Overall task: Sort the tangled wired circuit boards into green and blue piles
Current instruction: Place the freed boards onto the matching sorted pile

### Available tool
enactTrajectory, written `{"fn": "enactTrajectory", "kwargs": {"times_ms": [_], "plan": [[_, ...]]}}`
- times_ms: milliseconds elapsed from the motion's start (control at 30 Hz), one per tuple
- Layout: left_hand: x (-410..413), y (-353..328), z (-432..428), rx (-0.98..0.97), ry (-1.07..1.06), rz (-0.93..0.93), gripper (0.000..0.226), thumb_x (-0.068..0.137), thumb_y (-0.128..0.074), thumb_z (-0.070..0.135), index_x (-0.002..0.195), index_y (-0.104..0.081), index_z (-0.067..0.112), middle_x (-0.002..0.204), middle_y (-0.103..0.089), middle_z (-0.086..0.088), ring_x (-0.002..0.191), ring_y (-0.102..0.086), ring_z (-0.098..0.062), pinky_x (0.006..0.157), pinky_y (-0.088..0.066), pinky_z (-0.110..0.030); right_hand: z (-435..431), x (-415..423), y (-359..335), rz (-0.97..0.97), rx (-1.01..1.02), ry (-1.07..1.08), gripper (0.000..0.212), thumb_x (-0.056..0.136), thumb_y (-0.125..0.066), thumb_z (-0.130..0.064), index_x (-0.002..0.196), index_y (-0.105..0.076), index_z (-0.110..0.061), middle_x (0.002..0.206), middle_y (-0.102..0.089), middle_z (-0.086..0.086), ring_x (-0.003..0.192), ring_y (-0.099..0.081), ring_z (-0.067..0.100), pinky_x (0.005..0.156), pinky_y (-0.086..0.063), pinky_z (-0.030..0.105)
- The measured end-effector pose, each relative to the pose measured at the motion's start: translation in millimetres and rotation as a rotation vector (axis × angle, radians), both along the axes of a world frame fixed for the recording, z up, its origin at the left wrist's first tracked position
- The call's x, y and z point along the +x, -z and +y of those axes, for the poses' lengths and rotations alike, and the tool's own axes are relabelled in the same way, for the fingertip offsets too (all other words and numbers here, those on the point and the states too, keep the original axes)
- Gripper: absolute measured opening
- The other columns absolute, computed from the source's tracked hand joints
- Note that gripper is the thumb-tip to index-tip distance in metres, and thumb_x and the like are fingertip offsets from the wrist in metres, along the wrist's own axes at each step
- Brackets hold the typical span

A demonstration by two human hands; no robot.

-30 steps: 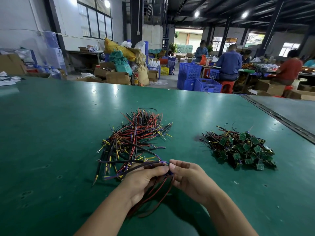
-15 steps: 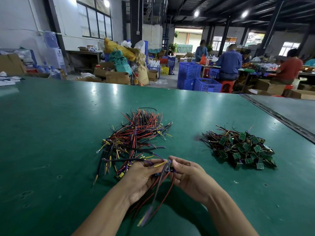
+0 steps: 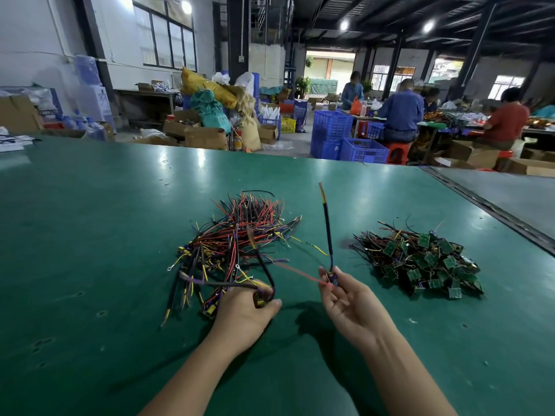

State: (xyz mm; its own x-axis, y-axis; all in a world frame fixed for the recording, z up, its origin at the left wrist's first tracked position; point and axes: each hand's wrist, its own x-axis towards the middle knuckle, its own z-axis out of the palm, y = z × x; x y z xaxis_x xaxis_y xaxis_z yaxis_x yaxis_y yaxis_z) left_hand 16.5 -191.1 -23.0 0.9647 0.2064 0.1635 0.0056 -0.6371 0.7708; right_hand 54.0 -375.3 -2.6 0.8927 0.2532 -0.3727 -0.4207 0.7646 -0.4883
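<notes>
A tangled heap of red, black, yellow and purple wires [image 3: 237, 244] lies on the green table [image 3: 90, 235] ahead of me, slightly left. To the right sits a pile of small green circuit boards with wires [image 3: 420, 259]. My left hand [image 3: 246, 313] grips a looped black wire bundle [image 3: 264, 277] at the heap's near edge. My right hand [image 3: 351, 304] pinches the base of a single wired piece [image 3: 328, 232], whose black sleeve stands upright and whose red wire trails left. A small blue part shows at my right fingertips.
A seam with a dark groove [image 3: 492, 211] separates the table from a grey surface at the right. Beyond the far edge are blue crates [image 3: 345, 139], cardboard boxes [image 3: 204, 136] and several seated people [image 3: 399, 115].
My hands have moved apart. The right hand has pulled one wired piece free and lifted it to the right; the left hand stays by the heap holding the other wires.
</notes>
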Motion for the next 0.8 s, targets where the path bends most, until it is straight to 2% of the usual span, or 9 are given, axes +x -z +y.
{"fn": "enactTrajectory", "kwargs": {"times_ms": [67,133,200,300,400,467,533,667,800], "plan": [[-1,1,-2,0.042,0.015,-0.025,0.016,0.080,-0.075,0.036,0.090,-0.066,0.027,0.094,-0.059,0.016,0.095,-0.054,-0.005,0.079,-0.032,-0.011,1,-1,1,0.004,-0.028,0.011,0.018,0.076,-0.065,-0.004,0.094,-0.061,-0.001,0.074,-0.068,0.012,0.060,-0.064,0.016,0.046,-0.052,0.018],[-1,1,-3,-0.040,0.031,-0.051,0.024,0.077,-0.078,0.034,0.096,-0.066,0.028,0.100,-0.062,0.015,0.097,-0.056,-0.004,0.084,-0.037,-0.012,3,-2,3,-0.011,-0.083,0.022,0.014,0.080,-0.065,-0.002,0.093,-0.060,-0.005,0.072,-0.066,0.010,0.056,-0.065,0.016,0.047,-0.052,0.016],[-2,-1,-6,-0.182,0.074,-0.093,0.030,0.074,-0.082,0.031,0.101,-0.068,0.026,0.099,-0.065,0.011,0.094,-0.061,-0.006,0.082,-0.043,-0.013,8,-4,6,-0.046,-0.152,0.020,0.010,0.087,-0.062,-0.003,0.097,-0.059,-0.004,0.073,-0.065,0.009,0.054,-0.064,0.014,0.047,-0.051,0.014],[-6,-3,-10,-0.241,0.071,-0.180,0.029,0.072,-0.083,0.033,0.097,-0.069,0.029,0.098,-0.065,0.011,0.095,-0.059,0.002,0.080,-0.040,-0.005,14,-6,11,-0.090,-0.231,0.007,0.016,0.090,-0.060,-0.002,0.106,-0.062,-0.001,0.076,-0.070,0.010,0.052,-0.063,0.014,0.048,-0.052,0.017],[-7,-4,-11,-0.349,0.117,-0.231,0.022,0.077,-0.079,0.038,0.093,-0.070,0.025,0.092,-0.069,0.007,0.090,-0.063,-0.001,0.082,-0.046,-0.015,18,-9,10,-0.141,-0.300,-0.037,0.019,0.088,-0.060,0.001,0.106,-0.064,-0.002,0.079,-0.070,0.010,0.055,-0.063,0.015,0.050,-0.052,0.020],[-8,-6,-11,-0.423,0.154,-0.261,0.018,0.078,-0.075,0.036,0.088,-0.070,0.023,0.085,-0.071,0.006,0.085,-0.065,-0.006,0.079,-0.048,-0.019,21,-11,9,-0.197,-0.348,-0.078,0.018,0.088,-0.059,0.003,0.105,-0.063,-0.001,0.086,-0.070,0.011,0.057,-0.062,0.016,0.050,-0.051,0.020],[-7,-7,-12,-0.518,0.166,-0.268,0.007,0.080,-0.077,0.024,0.084,-0.071,0.024,0.081,-0.072,0.006,0.077,-0.066,-0.005,0.071,-0.047,-0.014,24,-13,9,-0.253,-0.384,-0.093,0.015,0.089,-0.058,0.004,0.102,-0.064,-0.002,0.084,-0.069,0.010,0.060,-0.060,0.017,0.050,-0.051,0.021],[-4,-8,-13,-0.715,0.146,-0.211,0.012,0.081,-0.076,0.012,0.080,-0.072,0.023,0.066,-0.066,0.007,0.064,-0.059,-0.003,0.062,-0.046,-0.012,28,-15,10,-0.324,-0.458,-0.089,0.014,0.092,-0.056,0.003,0.102,-0.065,-0.003,0.075,-0.070,0.003,0.062,-0.059,0.014,0.050,-0.051,0.020],[-2,-8,-11,-0.690,0.131,-0.220,0.016,0.080,-0.075,0.006,0.075,-0.072,0.020,0.065,-0.068,0.007,0.064,-0.061,-0.003,0.063,-0.046,-0.011,27,-16,12,-0.387,-0.520,-0.186,0.027,0.092,-0.049,0.006,0.101,-0.071,-0.006,0.080,-0.070,0.001,0.061,-0.060,0.007,0.055,-0.049,0.020]]}}
